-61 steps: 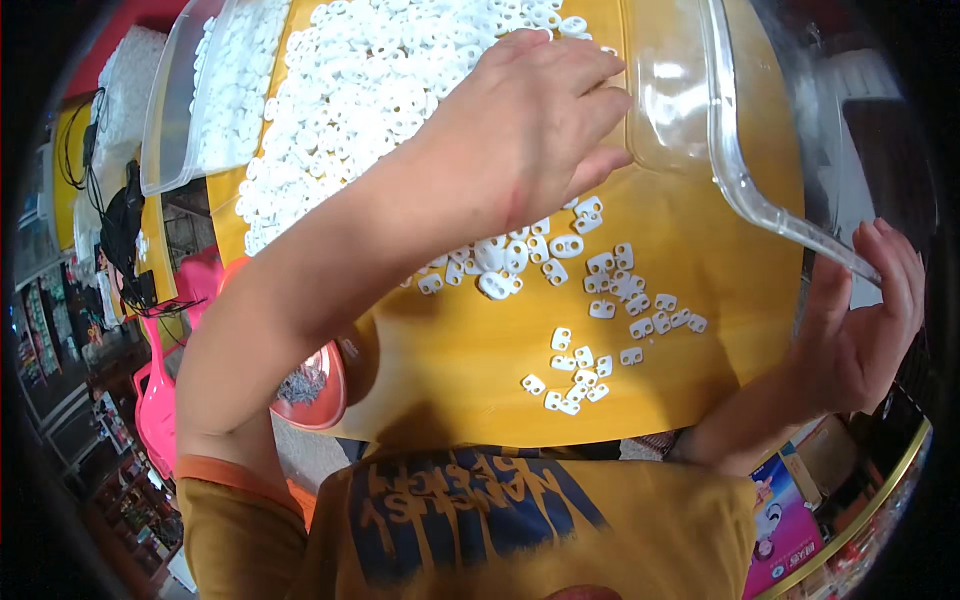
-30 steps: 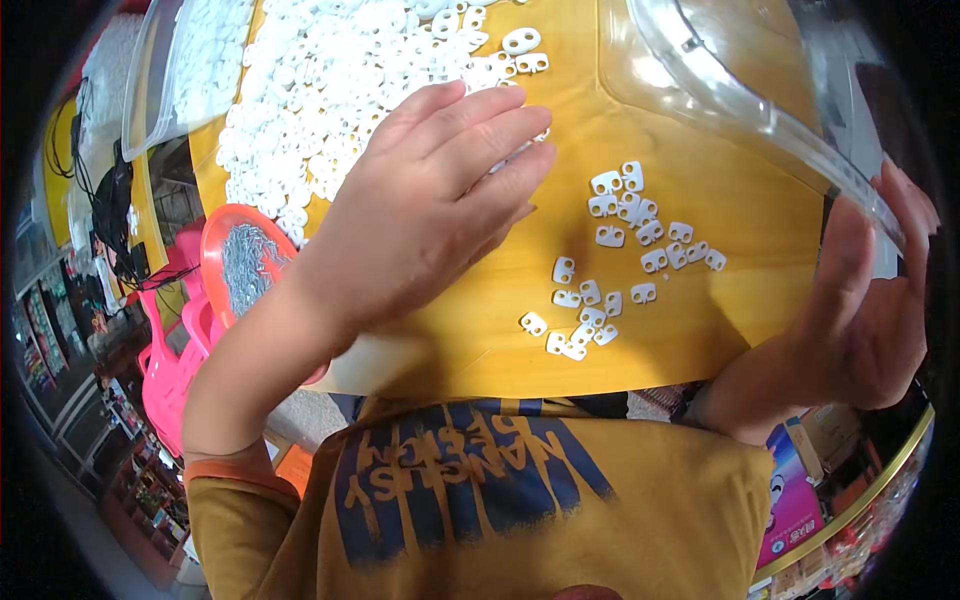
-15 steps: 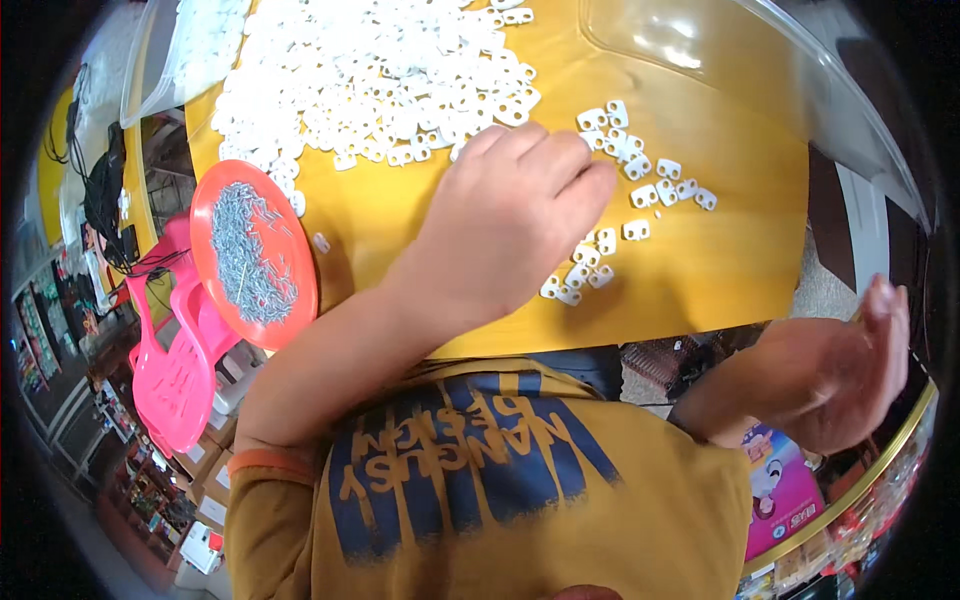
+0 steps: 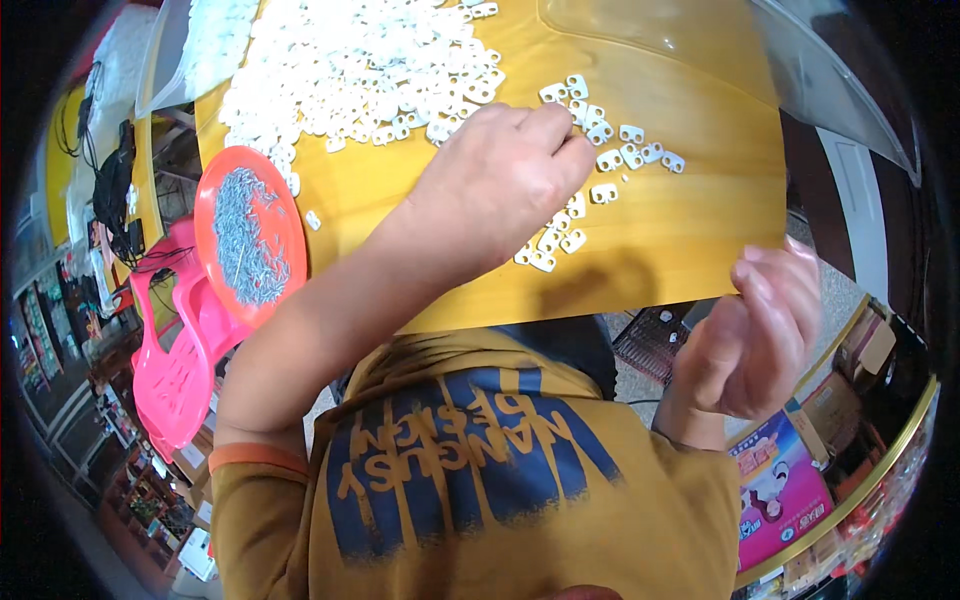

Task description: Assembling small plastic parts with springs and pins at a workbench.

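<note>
My left hand (image 4: pixel 500 180) rests palm down on the yellow table (image 4: pixel 690 240), fingers curled over a small cluster of white plastic clips (image 4: pixel 620 140) near the front edge. A large heap of the same white clips (image 4: pixel 350 60) covers the far left of the table. My right hand (image 4: pixel 760 335) hovers off the table's front right edge, blurred, fingers loosely apart, with nothing visibly in it.
An orange round dish (image 4: pixel 250 240) full of small grey metal nails sits at the table's left edge. A clear plastic tub (image 4: pixel 800 70) stands at the far right. Pink plastic chairs (image 4: pixel 170 370) are left below. Cardboard boxes and a colourful package (image 4: pixel 780 490) lie on the floor to the right.
My left hand swept from the big heap toward the front edge, pulling a few clips with it. My right hand let go of the clear tub and dropped below the table edge.
</note>
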Demonstrator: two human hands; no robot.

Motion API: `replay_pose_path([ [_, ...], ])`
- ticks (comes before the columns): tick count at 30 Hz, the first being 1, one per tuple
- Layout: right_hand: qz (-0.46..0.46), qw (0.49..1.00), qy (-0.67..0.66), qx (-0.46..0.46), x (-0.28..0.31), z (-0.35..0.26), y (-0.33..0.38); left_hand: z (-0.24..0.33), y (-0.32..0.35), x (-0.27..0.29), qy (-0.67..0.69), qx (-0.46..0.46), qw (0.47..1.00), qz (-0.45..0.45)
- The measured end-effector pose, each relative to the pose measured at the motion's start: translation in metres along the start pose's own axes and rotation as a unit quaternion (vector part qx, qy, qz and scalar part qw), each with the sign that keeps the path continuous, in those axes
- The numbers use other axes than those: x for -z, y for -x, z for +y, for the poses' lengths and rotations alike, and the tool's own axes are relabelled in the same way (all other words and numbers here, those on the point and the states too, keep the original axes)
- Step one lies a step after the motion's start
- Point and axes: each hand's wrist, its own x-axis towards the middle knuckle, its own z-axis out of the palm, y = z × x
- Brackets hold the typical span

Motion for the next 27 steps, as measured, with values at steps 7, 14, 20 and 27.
replay_pose_path([
  [7, -0.011, 0.998, -0.056, -0.033, -0.018, -0.019, -0.002, -0.007, 0.004, -0.001, 0.077, 0.032, 0.996, 0.030],
  [14, -0.089, 0.911, -0.286, -0.284, -0.040, -0.058, -0.003, 0.048, 0.052, 0.030, 0.629, 0.266, 0.707, 0.185],
  [20, -0.152, 0.829, -0.463, -0.275, -0.069, -0.094, -0.010, 0.057, 0.106, 0.060, 0.712, 0.363, 0.553, 0.237],
  [27, -0.153, 0.823, -0.491, -0.241, -0.086, -0.127, -0.015, 0.057, 0.144, 0.076, 0.703, 0.312, 0.583, 0.263],
])
